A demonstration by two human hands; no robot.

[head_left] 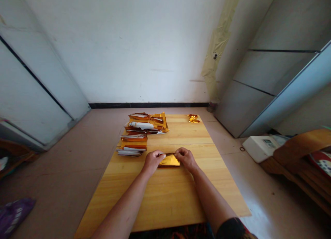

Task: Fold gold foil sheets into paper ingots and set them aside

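Observation:
A shiny gold foil paper (170, 159) stands or lies folded over the middle of the wooden table (165, 194), its long side facing me. My left hand (154, 159) pinches its upper left corner between thumb and fingers. At the upper right corner, my right hand (186, 157) grips the same paper in a pinch. Left of my hands, several stacks of gold paper with white edges (134, 142) sit in a row along the table's left side. Two small folded gold foil pieces (193, 118) rest near the far right corner.
Behind the table is a white wall (144, 53) with a dark baseboard. A grey cabinet (256, 80) stands to the right, near a white box (260, 147) and wooden furniture (292, 163). On the floor at lower left lies a purple bag (17, 213).

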